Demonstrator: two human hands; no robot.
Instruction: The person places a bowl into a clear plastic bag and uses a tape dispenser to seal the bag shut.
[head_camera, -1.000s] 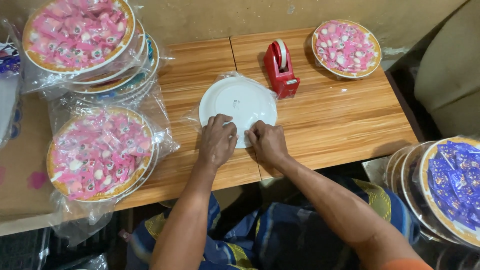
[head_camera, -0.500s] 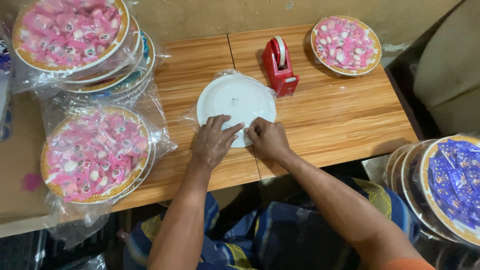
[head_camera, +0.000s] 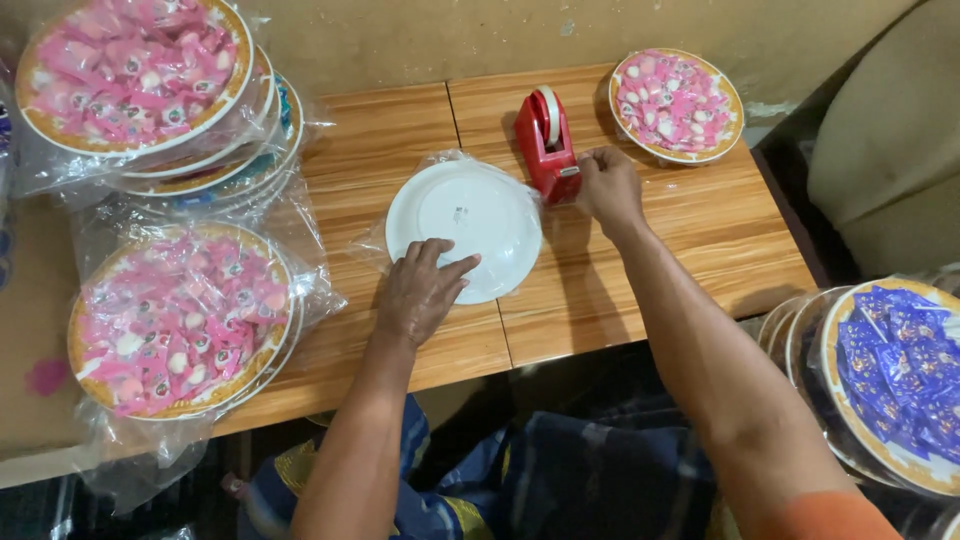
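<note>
A white plate (head_camera: 470, 215) lies upside down on the wooden table (head_camera: 660, 260), wrapped in clear plastic. My left hand (head_camera: 420, 290) presses flat on its near edge, fingers spread. My right hand (head_camera: 605, 185) is at the front end of the red tape dispenser (head_camera: 545, 145), fingers pinched at the cutter; whether tape is between them is too small to tell. The dispenser stands just right of the plate.
A plate of pink sweets (head_camera: 675, 105) sits at the far right of the table. Wrapped plates of pink sweets are stacked at the far left (head_camera: 140, 85) and near left (head_camera: 175, 320). Plates with blue sweets (head_camera: 895, 385) stand at the right, off the table.
My right hand has left the plate's near edge and moved up and right to the tape dispenser. My left hand stays on the plate.
</note>
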